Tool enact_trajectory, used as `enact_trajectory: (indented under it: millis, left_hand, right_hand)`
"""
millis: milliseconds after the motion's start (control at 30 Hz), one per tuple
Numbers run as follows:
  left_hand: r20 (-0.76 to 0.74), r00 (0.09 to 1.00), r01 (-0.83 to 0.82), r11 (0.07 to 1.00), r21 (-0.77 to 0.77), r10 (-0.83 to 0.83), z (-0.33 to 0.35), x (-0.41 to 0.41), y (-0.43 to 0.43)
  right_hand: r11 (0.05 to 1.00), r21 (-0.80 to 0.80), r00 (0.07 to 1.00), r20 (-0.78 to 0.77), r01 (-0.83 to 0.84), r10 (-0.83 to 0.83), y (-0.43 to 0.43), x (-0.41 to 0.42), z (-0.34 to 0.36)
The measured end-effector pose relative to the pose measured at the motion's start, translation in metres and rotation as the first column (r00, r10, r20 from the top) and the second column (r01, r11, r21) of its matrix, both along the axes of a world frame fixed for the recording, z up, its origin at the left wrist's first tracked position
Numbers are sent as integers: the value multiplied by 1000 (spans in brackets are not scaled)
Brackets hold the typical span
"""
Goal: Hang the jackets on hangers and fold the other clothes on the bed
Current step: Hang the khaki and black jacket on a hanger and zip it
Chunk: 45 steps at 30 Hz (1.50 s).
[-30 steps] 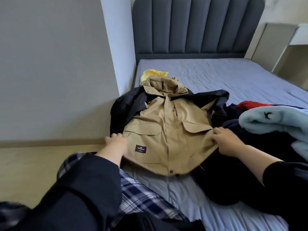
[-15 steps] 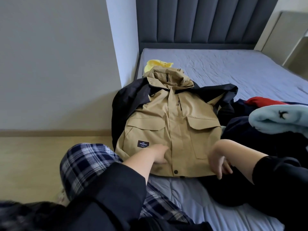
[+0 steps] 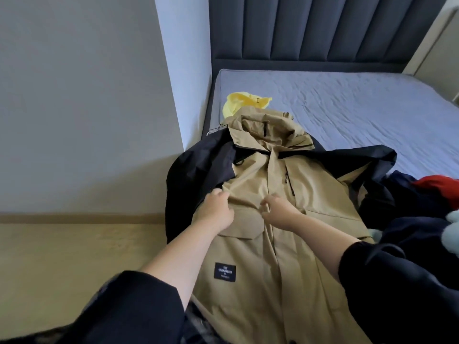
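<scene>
A tan jacket [image 3: 268,244] with black sleeves and a hood lies front-up at the near left corner of the bed [image 3: 360,100]. Its hood points toward the headboard, and a dark label sits low on its left front. My left hand [image 3: 216,211] rests on the left chest above the pocket flap, its fingers curled into the fabric near the black sleeve. My right hand [image 3: 277,211] is at the centre placket, fingers curled and pinching the fabric. A thin hanger wire [image 3: 215,129] shows by the left shoulder.
A yellow garment [image 3: 242,101] lies beyond the hood. Dark clothes [image 3: 409,219], a red garment [image 3: 439,186] and a light blue one [image 3: 452,234] are heaped on the right. A grey wall [image 3: 87,95] and wood floor [image 3: 74,256] lie left; the padded headboard [image 3: 310,26] stands behind.
Both hands moved up from the jacket's hem to its chest. The camera has leaned in closer over the jacket.
</scene>
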<state>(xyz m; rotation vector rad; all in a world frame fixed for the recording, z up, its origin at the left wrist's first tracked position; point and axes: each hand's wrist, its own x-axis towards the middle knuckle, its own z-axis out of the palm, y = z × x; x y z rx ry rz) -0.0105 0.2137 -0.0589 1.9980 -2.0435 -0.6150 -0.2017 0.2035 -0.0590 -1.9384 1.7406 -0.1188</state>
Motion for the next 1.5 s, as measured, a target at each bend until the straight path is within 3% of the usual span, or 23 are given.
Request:
enact_trajectory:
  millis: [100,200,300,400,567,833,933,1033,1133,1233,1300,1333,1400,1500]
  left_hand:
    - [-113,979,-173,984,-48,167,-7,10,-34]
    - [-283,904,-352,934,-67,320,-22,15,-59]
    - [-209,925,-359,908,-215,317,-37,21,-78]
    - [-131,949,-312,899,-307,285,-50,31,-100]
    - [-308,867,-443,888,-123,391,-58,42,-128]
    - [-190,879,-414,898,153,437,-55,61,-160]
    - [-146,902,-379,907,183,406,-58,65,-162]
    - [-124,898,-410,906,109,421,-65,61,-154]
    - [-49,901,-433,895,-107,430,-60,60,-148]
    - [-220,919,-388,843,-372,326,-48,59,-144]
    - [-331,910,-376,834,-405,249,-40,57,-139]
    - [-375,904,-343,869,-357,203,-34,55,-137]
    - [-445,891,-189,966,-176,93,-22,52,-135]
    - [-436,895,102,995,-9,-96,-5,49,-135]
  right_hand:
    - [998,-31,998,28,62,-62,-39,18,-10]
    - [999,40,1000,-6,17,-17,-65,20,-33]
    - [986,163,990,-129,-39,61,-70,16,-68]
    - [979,203,987,-155,-19,51,-72,18,-92]
    - [965,261,989,-131,-34,70,-89,11,-85]
    - [952,303,990,-110,-49,86,-90,14,-72]
    - [949,312,986,-138,-45,92,-90,15,-71]
    - [948,316,985,-151,-33,85,-92,16,-73]
    - [950,311,990,-132,-12,56,-93,14,-76]
    - [952,306,995,-93,1,28,-87,12,-77]
    - [952,307,993,-104,-20,55,-86,10,-69]
    - [964,265,990,-126,-30,65,-89,10,-62]
    - [1000,17,986,-167,20,-17,-102,14,-39]
    - [880,-457,988,-10,134,-155,-133,28,-2]
